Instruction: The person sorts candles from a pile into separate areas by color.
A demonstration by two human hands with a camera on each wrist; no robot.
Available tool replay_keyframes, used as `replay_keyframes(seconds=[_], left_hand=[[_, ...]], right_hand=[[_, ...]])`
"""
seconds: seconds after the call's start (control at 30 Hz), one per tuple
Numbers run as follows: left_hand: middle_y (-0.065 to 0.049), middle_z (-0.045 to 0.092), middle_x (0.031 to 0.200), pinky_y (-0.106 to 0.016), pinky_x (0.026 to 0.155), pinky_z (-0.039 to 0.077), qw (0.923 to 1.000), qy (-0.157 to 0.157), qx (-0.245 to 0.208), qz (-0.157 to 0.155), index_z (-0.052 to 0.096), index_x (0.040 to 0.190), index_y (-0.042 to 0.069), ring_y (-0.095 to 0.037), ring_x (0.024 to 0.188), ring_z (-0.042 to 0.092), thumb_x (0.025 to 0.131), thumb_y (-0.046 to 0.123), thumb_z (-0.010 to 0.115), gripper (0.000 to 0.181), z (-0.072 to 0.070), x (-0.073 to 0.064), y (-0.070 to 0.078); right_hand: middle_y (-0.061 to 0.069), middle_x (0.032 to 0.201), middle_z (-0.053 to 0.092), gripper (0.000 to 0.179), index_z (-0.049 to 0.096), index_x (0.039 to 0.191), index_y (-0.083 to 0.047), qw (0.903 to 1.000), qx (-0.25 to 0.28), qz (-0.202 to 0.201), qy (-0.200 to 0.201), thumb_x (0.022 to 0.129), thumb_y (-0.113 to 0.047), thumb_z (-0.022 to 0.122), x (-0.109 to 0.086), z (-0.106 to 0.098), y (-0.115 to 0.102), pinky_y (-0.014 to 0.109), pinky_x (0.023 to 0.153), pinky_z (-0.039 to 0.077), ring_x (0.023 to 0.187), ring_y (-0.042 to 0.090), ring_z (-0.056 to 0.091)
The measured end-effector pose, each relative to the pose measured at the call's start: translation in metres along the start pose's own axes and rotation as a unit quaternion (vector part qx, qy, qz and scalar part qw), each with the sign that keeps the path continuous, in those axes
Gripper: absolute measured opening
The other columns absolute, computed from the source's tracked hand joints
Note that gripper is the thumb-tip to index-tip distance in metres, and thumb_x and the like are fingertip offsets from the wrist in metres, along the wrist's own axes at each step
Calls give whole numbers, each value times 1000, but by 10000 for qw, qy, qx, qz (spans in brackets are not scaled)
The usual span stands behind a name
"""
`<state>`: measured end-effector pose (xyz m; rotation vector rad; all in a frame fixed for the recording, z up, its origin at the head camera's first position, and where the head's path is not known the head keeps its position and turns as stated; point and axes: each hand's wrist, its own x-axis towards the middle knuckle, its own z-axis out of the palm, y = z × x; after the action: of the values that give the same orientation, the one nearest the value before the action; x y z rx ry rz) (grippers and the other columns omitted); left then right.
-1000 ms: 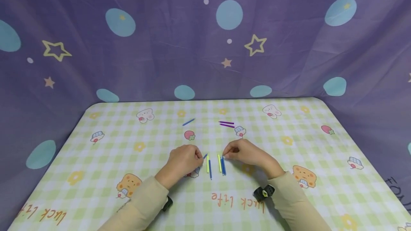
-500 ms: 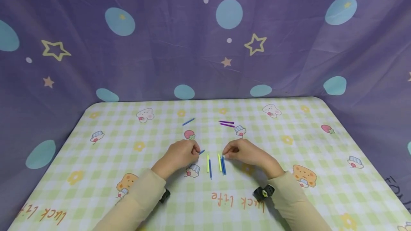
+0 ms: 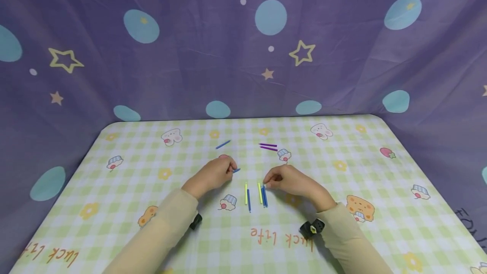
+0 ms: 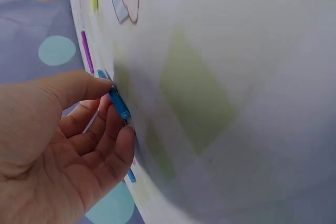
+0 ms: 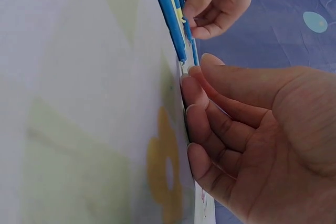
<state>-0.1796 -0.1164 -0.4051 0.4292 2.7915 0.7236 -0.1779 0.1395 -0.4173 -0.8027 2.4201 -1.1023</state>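
Observation:
My left hand [image 3: 214,173] pinches a thin blue candle [image 4: 119,102] between thumb and fingers, low over the cloth. In the head view, that candle's end pokes out to the right of the fingertips. To its lower right lie a yellow candle [image 3: 246,193] and a blue candle [image 3: 249,201] side by side. A second group has a yellow candle [image 3: 260,193] beside blue candles [image 3: 264,197]. My right hand [image 3: 291,181] rests by the far ends of this group, fingers loosely bent. In the right wrist view its fingertips sit close to a blue candle's end [image 5: 172,27]; contact is unclear.
Farther back, a lone blue candle [image 3: 223,144] lies on the left and two purple candles [image 3: 268,147] on the right. A checked cloth [image 3: 133,189] with printed pictures covers the table. Behind its far edge hangs a purple curtain [image 3: 213,67].
My left hand has moved away from the left pair of candles, farther back and slightly left, carrying the blue candle. My right hand stays in place.

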Motion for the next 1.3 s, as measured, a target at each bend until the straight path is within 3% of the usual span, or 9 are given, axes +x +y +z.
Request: replay_keyframes(seconds=[0.3, 0.5, 0.73, 1.03, 1.3], left_hand=[[-3, 58, 91, -34, 81, 46, 9998, 165, 79, -30, 61, 113, 3, -17, 84, 53, 98, 5, 57, 15, -14, 23, -9], [-5, 60, 94, -33, 74, 49, 9982, 577, -111, -120, 62, 114, 4, -15, 75, 59, 99, 6, 58, 16, -23, 39, -15], [-7, 65, 94, -37, 80, 49, 9927, 1169, 154, -257, 69, 109, 4, -21, 84, 58, 93, 4, 64, 16, -24, 52, -16], [-6, 68, 97, -38, 79, 51, 9897, 1149, 289, -799, 71, 107, 6, -21, 83, 63, 94, 5, 61, 17, -21, 59, -14], [-8, 70, 102, -40, 80, 52, 9895, 1126, 374, -828, 71, 108, 7, -24, 88, 64, 94, 4, 61, 18, -21, 62, -13]], right_hand=[[-5, 84, 69, 8, 74, 98, -6, 9999, 95, 70, 11, 93, -7, 67, -1, 2, 2, 27, 74, 49, 75, 9, 60], [-5, 83, 68, 7, 74, 97, -6, 9999, 121, 91, 38, 93, -9, 68, -1, 3, 4, 26, 74, 49, 75, 9, 60], [-5, 83, 68, 8, 74, 97, -6, 9999, 132, 86, 34, 93, -9, 68, -1, 3, 4, 26, 74, 49, 76, 9, 60], [-5, 85, 69, 8, 74, 98, -6, 10000, 83, 31, 40, 93, -9, 68, 0, 3, 3, 26, 76, 49, 77, 8, 61], [-6, 86, 69, 8, 74, 98, -6, 10000, 56, 17, 46, 93, -8, 68, 0, 2, 2, 27, 78, 49, 78, 7, 61]])
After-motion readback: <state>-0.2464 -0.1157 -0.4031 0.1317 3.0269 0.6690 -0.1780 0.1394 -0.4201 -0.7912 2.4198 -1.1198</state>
